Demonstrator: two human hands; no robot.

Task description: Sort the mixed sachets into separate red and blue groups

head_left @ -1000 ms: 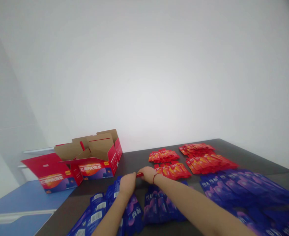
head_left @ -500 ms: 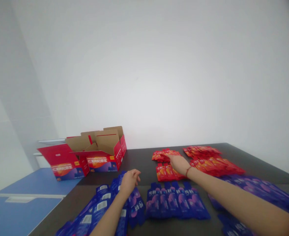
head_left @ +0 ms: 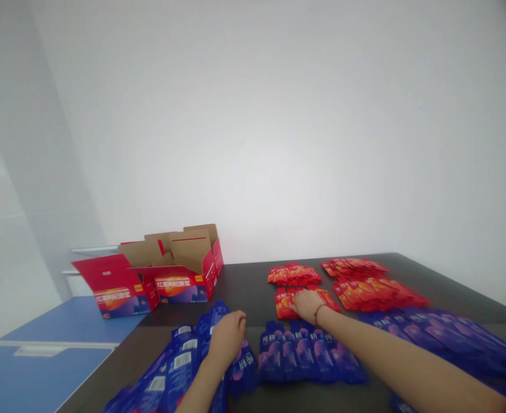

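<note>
Our right hand (head_left: 307, 306) is on the front row of red pouches (head_left: 282, 305), fingers bent down over it; we cannot tell whether they grip one. These pouches are glossy red with paler orange artwork and white characters, lying overlapped on the dark table (head_left: 242, 281). Just behind is a second red cluster (head_left: 294, 276), and to the right lie larger red stacks (head_left: 380, 293).

Nearer us, the blue pouches (head_left: 305, 352) overlap in a row, necks pointing away, with white characters above round purple fruit. Our left hand (head_left: 228, 334) has its fingers curled inward above the left-hand blue pile (head_left: 178, 367), where several show white barcode labels; we cannot tell whether it holds anything. More blue pouches spread at right, and open printed cartons (head_left: 182, 288) stand far left.
</note>
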